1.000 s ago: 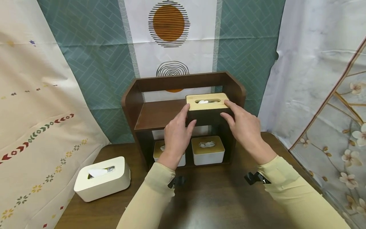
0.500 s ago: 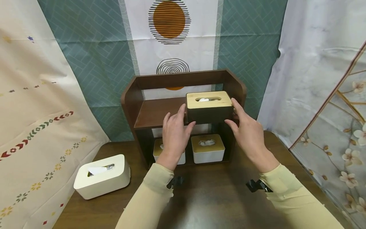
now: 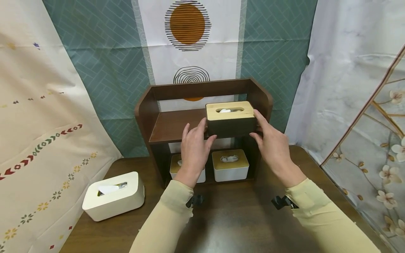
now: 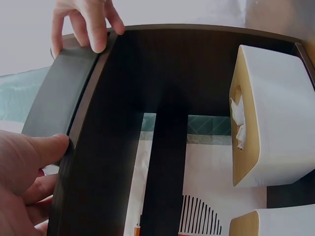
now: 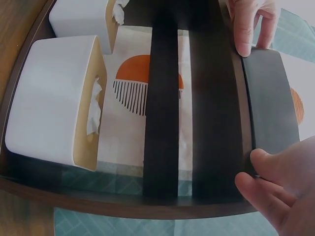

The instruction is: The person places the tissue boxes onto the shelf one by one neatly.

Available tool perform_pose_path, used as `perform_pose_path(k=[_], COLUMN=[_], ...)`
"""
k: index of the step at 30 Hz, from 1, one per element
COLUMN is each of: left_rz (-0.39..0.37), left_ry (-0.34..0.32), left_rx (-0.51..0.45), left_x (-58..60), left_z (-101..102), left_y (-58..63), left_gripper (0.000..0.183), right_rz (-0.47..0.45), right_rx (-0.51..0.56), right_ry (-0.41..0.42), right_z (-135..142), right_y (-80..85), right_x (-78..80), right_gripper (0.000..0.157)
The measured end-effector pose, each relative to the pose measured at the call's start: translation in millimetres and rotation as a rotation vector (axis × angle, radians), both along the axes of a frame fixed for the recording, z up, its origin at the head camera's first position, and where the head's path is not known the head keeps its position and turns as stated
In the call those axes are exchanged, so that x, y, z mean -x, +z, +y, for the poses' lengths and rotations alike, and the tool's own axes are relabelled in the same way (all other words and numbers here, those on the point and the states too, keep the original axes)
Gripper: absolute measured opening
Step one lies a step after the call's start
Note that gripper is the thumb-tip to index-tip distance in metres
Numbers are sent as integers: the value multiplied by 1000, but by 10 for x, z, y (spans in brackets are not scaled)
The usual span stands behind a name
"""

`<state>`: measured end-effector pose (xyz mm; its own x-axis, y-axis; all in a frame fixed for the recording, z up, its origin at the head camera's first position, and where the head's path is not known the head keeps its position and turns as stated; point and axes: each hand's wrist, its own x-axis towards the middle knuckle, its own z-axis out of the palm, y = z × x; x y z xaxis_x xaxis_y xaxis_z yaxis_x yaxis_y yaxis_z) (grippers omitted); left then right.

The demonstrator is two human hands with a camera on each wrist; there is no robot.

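the left hand (image 3: 193,151) and the right hand (image 3: 274,147), both moderately spread, hold the ends of the black tissue box (image 3: 232,127) (its top is light yellow) at the front of the upper shelf (image 3: 174,124).

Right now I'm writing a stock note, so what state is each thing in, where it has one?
Black box: upright, lid on, tissue in slot
Right white box: upright, lid on, tissue in slot
Left white box: partly hidden, tissue showing
Cream box: upright, tissue sticking out
Left hand: at black box's left end
Right hand: at black box's right end
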<state>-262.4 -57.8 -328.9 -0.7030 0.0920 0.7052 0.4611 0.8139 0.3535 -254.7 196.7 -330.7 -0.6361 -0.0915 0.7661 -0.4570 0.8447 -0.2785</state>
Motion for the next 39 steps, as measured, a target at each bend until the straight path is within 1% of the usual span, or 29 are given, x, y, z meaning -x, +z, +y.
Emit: perform_pose_path(k=[7,12,18,31,36,39], left_rz=[10,16,0,13,4,-6], left_ry=[2,3,1,3,15,21], left_rx=[-6,-9,-12,-2,12,25], left_x=[13,9,-7,-22,-33,-59], left_z=[3,3,3,3,-14,-39], left_y=[-16,-16,-6,-6,-6,-11], left_gripper=[71,70,70,69,71,74], right_rz=[9,14,15,-5,-24,-8], right_rx=[-8,-12,-5,-1,20,37], right_ry=[7,11,14,9,17,30], right_z=[-25,-40,-44,-56,-76,-83], right_y=[-4,11,7,-6,-21,-38], right_x=[12,7,5,-14,-74,-142], right_gripper=[85,80,77,88,91,92])
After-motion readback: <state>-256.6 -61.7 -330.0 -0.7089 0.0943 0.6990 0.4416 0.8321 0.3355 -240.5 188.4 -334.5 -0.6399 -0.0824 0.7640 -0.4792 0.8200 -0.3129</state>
